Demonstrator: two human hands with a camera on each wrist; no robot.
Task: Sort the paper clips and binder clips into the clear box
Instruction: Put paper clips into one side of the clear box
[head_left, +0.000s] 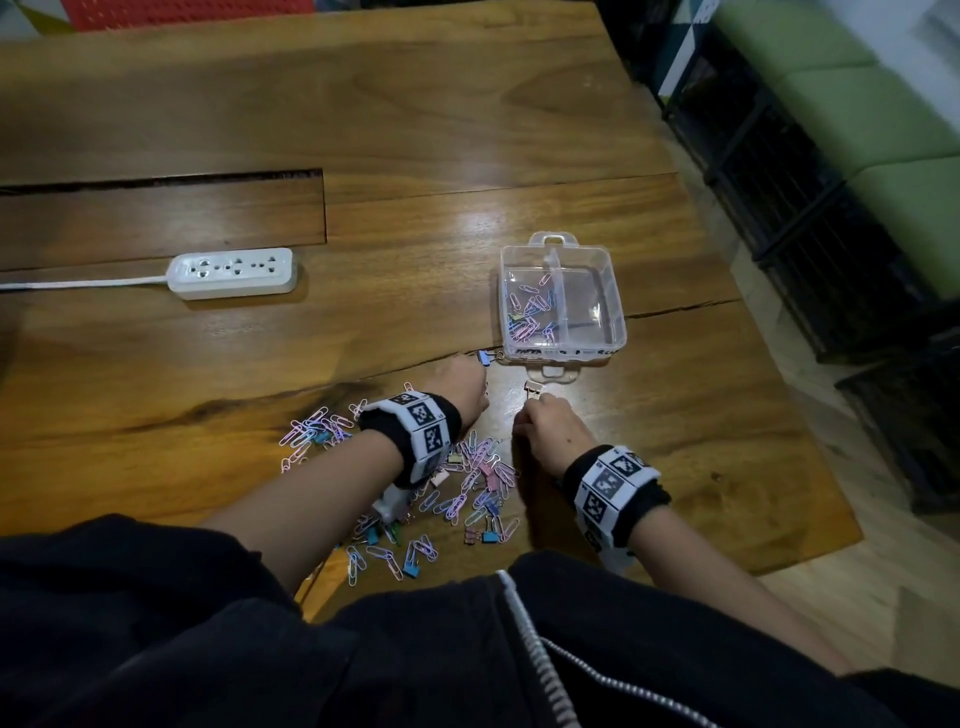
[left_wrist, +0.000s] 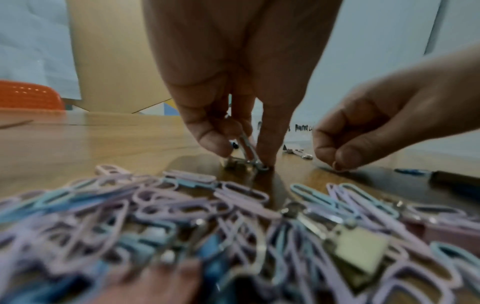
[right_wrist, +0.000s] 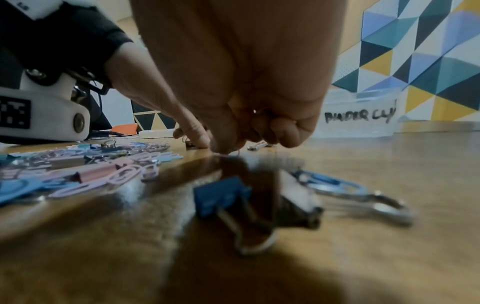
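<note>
The clear box (head_left: 617, 291) has two compartments: several paper clips lie in the left one, and the right one looks bare. Its front wall (right_wrist: 363, 121) reads "BINDER CLIP". My left hand (head_left: 475, 387) pinches the wire handle of a small binder clip (left_wrist: 249, 152) that rests on the table; its colour is unclear. A blue binder clip (head_left: 484, 357) lies just past those fingers. My right hand (head_left: 530, 410) has curled fingers, and thumb and forefinger (left_wrist: 340, 162) pinch a thin paper clip (right_wrist: 235, 153) at the tabletop. A rose binder clip (head_left: 532, 388) lies just beyond.
A pile of pastel paper clips and binder clips (head_left: 415, 493) spreads under and between my forearms. Another blue binder clip (right_wrist: 221, 197) lies close behind my right hand. A white power strip (head_left: 234, 273) sits far left. The table's right edge (head_left: 779, 374) runs beside the box.
</note>
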